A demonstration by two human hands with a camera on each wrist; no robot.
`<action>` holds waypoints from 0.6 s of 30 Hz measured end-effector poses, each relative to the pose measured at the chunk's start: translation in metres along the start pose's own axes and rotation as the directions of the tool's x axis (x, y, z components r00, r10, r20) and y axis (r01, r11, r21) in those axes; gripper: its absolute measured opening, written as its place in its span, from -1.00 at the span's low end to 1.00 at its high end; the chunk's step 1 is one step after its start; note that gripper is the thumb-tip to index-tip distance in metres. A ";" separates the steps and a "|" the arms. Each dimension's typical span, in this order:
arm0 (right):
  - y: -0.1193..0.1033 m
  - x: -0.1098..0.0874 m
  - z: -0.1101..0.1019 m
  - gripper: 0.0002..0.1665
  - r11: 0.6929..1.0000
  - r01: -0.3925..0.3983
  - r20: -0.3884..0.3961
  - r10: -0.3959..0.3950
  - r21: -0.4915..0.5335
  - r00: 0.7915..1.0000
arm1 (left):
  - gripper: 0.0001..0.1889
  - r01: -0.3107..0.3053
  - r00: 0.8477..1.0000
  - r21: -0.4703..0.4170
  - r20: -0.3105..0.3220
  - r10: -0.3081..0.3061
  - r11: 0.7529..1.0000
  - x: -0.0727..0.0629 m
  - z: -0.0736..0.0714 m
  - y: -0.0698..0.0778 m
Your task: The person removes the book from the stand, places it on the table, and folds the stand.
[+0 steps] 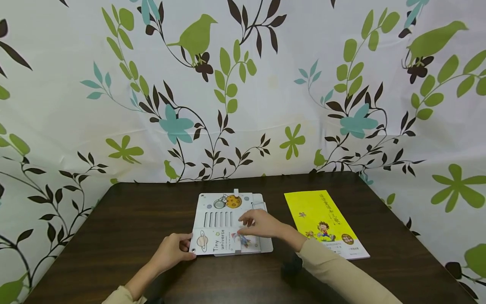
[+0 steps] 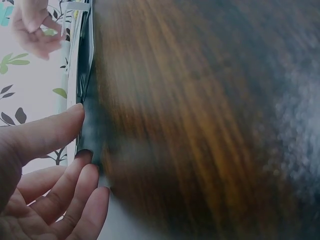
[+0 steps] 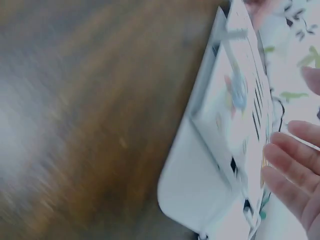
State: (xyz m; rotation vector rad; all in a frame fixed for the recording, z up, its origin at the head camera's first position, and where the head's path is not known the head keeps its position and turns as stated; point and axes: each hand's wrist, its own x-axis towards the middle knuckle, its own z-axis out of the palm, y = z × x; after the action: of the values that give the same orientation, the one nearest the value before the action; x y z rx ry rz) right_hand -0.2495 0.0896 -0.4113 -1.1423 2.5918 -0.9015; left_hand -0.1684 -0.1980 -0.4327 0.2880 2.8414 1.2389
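A white folding book stand point(image 1: 212, 236), printed with planets and the words "Tiny universe", lies folded on the dark table. My left hand point(image 1: 171, 251) holds its near left corner, the thumb at the front edge and the fingers along the side. In the left wrist view, the thumb and fingers of that hand point(image 2: 55, 175) meet the stand's thin edge. Over the right part of the stand hovers my right hand point(image 1: 262, 223), fingers loosely bent. The right wrist view shows the fingers of this hand point(image 3: 292, 160) spread beside the stand point(image 3: 195, 175), gripping nothing.
A yellow book point(image 1: 315, 215) with a cartoon child on its cover lies flat right of the stand, partly behind my right forearm. The dark wooden table point(image 1: 133, 219) ends against a patterned cloth point(image 1: 265, 84) with leaves and birds.
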 end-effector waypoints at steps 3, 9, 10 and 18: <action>0.009 0.005 -0.008 -0.44 0.999 -0.030 -0.081 0.028 -0.016 0.996 | -0.35 0.002 1.000 0.007 -0.002 -0.002 1.000 0.001 0.000 0.001; 0.032 0.017 -0.013 -0.39 0.997 -0.076 -0.225 0.076 0.007 0.972 | -0.36 0.006 1.000 0.015 -0.016 -0.006 1.000 -0.002 -0.001 0.000; 0.035 0.019 -0.013 -0.38 0.996 -0.089 -0.233 0.089 0.013 0.968 | -0.36 0.008 1.000 0.016 -0.017 -0.008 1.000 -0.002 -0.001 0.000; 0.053 0.034 -0.010 -0.43 0.993 -0.117 -0.256 0.107 -0.028 0.961 | -0.36 0.023 1.000 0.002 -0.014 -0.023 1.000 0.000 -0.001 0.001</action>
State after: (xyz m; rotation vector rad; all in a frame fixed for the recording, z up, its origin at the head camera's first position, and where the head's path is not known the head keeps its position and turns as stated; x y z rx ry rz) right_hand -0.3093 0.0974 -0.4314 -0.9318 2.8585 -1.0327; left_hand -0.1686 -0.1979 -0.4318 0.2476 2.8501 1.2381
